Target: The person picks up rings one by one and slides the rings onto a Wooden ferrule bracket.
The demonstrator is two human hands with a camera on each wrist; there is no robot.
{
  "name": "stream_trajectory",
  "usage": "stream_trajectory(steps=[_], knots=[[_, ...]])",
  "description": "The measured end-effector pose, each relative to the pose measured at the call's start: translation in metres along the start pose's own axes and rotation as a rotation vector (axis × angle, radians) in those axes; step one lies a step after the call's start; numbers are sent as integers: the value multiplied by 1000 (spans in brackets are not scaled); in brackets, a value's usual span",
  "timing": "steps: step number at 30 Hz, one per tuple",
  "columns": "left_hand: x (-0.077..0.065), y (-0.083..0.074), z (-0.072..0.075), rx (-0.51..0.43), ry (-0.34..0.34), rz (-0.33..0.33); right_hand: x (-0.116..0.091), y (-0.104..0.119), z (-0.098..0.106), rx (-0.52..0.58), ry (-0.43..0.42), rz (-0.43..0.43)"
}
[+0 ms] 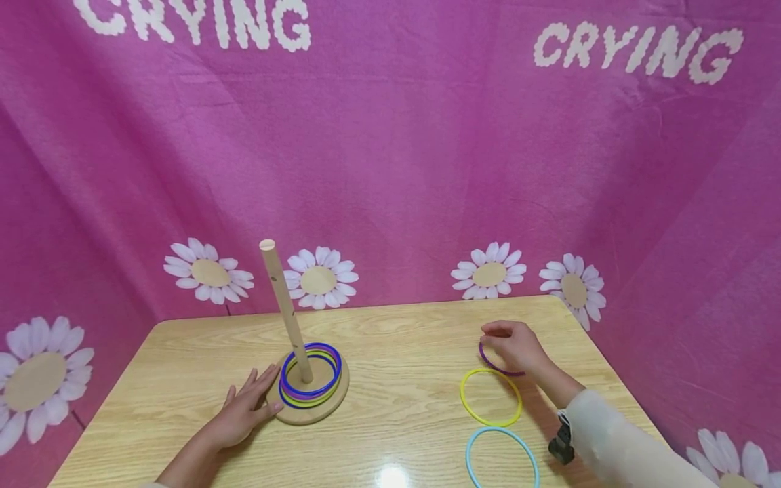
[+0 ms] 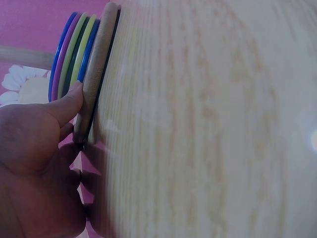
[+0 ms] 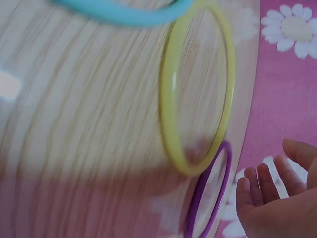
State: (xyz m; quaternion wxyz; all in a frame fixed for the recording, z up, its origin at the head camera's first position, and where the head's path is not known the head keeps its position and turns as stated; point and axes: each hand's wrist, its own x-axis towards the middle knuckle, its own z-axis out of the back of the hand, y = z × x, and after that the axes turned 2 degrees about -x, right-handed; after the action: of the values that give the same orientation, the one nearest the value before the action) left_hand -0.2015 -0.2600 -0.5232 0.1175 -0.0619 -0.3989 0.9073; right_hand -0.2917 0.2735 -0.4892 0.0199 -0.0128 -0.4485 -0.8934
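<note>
Pink backdrop (image 1: 403, 169) fills the far side and both flanks: white CRYING lettering (image 1: 221, 24) up top, white daisies (image 1: 210, 273) with beige centers lower down. Light wood-grain table (image 1: 396, 379) in front of it.

Wooden post (image 1: 283, 298) rises from a round wooden base (image 1: 311, 416) on the table's left part.

Pale sleeve (image 1: 622, 440) on the right arm.

Left hand (image 1: 244, 407) is at the base's left side. Thumb rests on its rim, other fingers extended and spread alongside. Touches the base, not closed around it.

Right hand (image 1: 514, 346) is over the far right part of the table, above the purple ring. Right wrist view: fingers loosely bent, thumb well apart from them, nothing in hold, visible gap to the ring.

Ring stack (image 2: 74, 49) sits around the post, low on the base. Colors top down: blue, purple, lime, dark green, yellow, blue.

Loose rings lie in a row on the right: cyan ring (image 3: 119, 15) nearest the person, yellow ring (image 3: 169, 99) next, purple ring (image 1: 500, 371) farthest. Cannot tell if neighbors touch.

Small black device (image 1: 561, 444) at the right wrist.
</note>
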Motion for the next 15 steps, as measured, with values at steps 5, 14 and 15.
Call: stream_trajectory(steps=[5,14,15], knots=[[0,0,0,-4,1,3,4,-14,12,-50,-25,-17],[0,-1,0,-2,1,2,13,-36,24,-143,-55,-19],[0,-1,0,-1,2,3,14,-39,25,-152,-55,-19]])
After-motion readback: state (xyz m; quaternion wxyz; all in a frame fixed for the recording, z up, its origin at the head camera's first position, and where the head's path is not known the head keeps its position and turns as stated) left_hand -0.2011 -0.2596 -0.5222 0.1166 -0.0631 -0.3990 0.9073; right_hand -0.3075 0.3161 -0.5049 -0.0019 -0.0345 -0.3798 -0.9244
